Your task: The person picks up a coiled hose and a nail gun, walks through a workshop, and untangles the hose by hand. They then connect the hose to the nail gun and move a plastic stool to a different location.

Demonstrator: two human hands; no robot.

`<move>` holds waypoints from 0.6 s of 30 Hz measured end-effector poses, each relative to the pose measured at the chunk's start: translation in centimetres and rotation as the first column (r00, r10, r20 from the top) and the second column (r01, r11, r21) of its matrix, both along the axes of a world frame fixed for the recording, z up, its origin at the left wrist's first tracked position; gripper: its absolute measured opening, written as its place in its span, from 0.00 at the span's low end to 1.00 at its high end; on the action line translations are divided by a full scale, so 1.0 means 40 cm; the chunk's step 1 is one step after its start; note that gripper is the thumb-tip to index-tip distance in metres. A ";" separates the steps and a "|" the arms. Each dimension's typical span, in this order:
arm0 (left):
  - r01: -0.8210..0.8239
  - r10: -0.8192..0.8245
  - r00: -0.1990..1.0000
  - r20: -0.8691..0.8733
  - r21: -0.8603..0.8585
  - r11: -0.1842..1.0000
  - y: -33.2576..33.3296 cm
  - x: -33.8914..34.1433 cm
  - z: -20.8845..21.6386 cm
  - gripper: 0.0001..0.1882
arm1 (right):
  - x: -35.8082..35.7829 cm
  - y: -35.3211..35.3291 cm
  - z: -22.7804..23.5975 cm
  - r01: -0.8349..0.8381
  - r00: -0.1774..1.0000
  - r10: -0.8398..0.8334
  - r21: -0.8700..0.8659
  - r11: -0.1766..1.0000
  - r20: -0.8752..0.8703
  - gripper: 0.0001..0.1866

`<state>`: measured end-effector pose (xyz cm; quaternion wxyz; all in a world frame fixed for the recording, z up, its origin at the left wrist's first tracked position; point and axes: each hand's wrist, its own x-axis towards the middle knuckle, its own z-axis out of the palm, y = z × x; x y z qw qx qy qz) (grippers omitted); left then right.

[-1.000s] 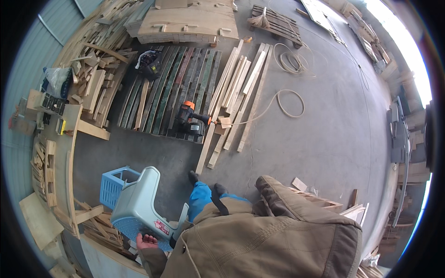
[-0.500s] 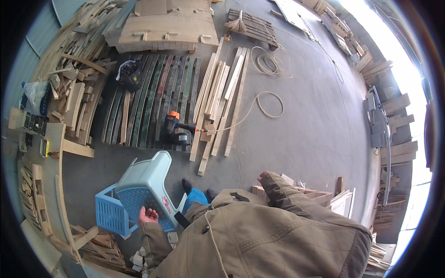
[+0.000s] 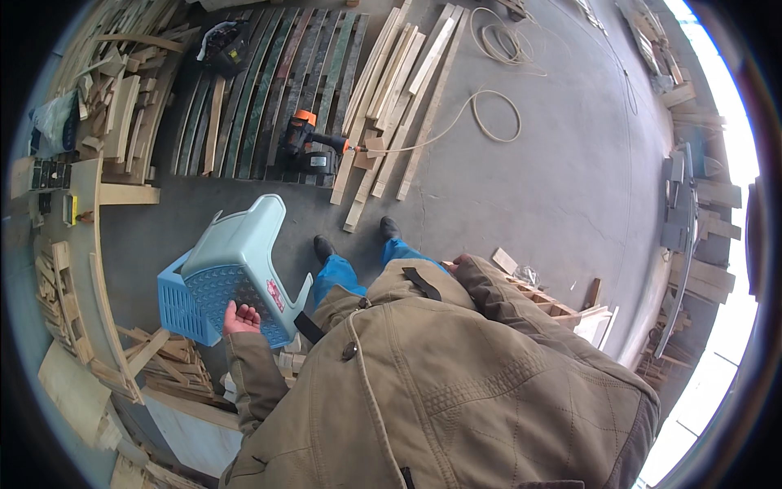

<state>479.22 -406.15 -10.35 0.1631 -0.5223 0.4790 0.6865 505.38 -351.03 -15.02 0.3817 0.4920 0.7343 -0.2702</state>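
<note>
My left hand (image 3: pixel 242 318) is palm up with its fingers a little curled and apart, in front of the studded seat of a pale blue plastic chair (image 3: pixel 244 253). Nothing shows in that palm; whether it touches the chair I cannot tell. The chair stands tilted beside my left leg, partly over a darker blue slatted plastic crate (image 3: pixel 181 306). Only a bit of my right hand (image 3: pixel 462 259) shows beyond its sleeve, close to my jacket at the right; its fingers are hidden.
Ahead, an orange-and-black nail gun (image 3: pixel 314 151) lies at the edge of a slatted pallet (image 3: pixel 252 98), its hose (image 3: pixel 456 122) trailing over long wooden boards (image 3: pixel 399 98). A wooden bench (image 3: pixel 98 236) and scrap wood line the left. A wooden frame (image 3: pixel 554 306) sits near my right side.
The view has tipped downward, so both my shoes now show. My right hand has drawn in against my jacket. My left hand remains by the chair seat.
</note>
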 end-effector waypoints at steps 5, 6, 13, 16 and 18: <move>-0.091 0.087 0.996 -0.035 -0.106 0.990 0.065 0.075 0.070 0.15 | -0.037 0.143 -0.129 -0.154 0.985 0.154 0.010 0.988 -0.071 0.23; -0.113 0.109 0.993 -0.037 -0.133 0.985 0.079 0.094 0.086 0.15 | -0.038 0.179 -0.152 -0.151 0.983 0.150 -0.008 0.988 -0.109 0.23; -0.159 0.150 0.987 -0.065 -0.170 0.973 0.218 0.177 0.146 0.16 | -0.046 0.429 -0.251 -0.201 0.980 0.201 -0.062 0.978 0.001 0.23; -0.162 0.159 0.987 -0.034 -0.162 0.973 0.283 0.177 0.152 0.15 | -0.032 0.502 -0.252 -0.297 0.952 0.302 -0.090 0.951 0.048 0.19; -0.180 0.186 0.982 0.017 -0.181 0.967 0.319 0.169 0.151 0.14 | -0.022 0.532 -0.261 -0.306 0.947 0.316 -0.136 0.942 0.057 0.17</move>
